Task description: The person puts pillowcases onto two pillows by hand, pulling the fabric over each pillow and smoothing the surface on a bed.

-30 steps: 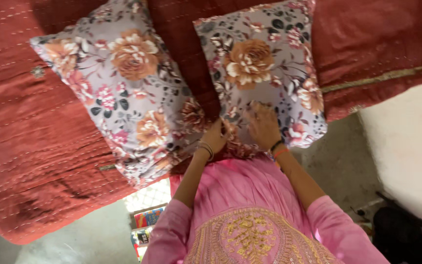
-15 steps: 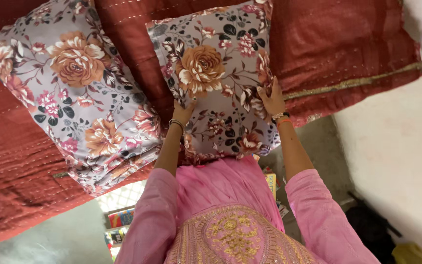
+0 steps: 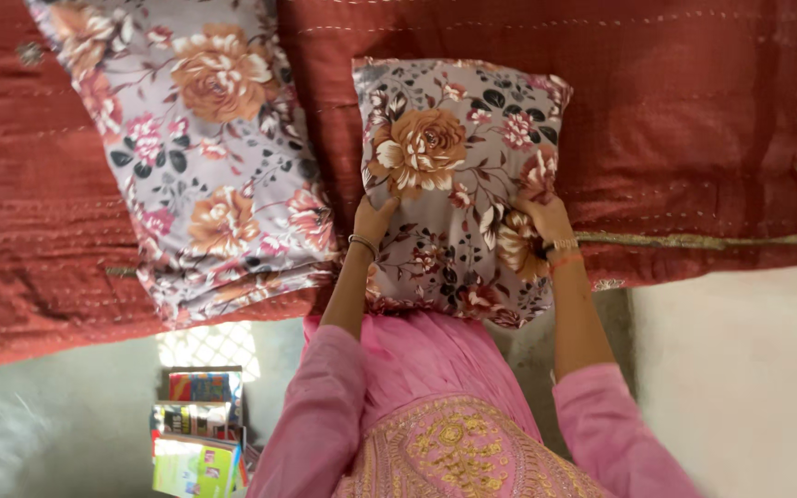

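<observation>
Small grey floral-print fabric pillow lies on rust-red quilted bedspread, long axis running away from the person. Left hand & right hand grip its side edges, fingers curled shut, both equally near.

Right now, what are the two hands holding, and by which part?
Both hold the smaller floral pillow: left hand on its left edge, right hand on its right edge, above the red bedspread.

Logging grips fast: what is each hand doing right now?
Left hand: gripping the smaller floral pillow at its left side.
Right hand: gripping the same pillow's right side.
</observation>
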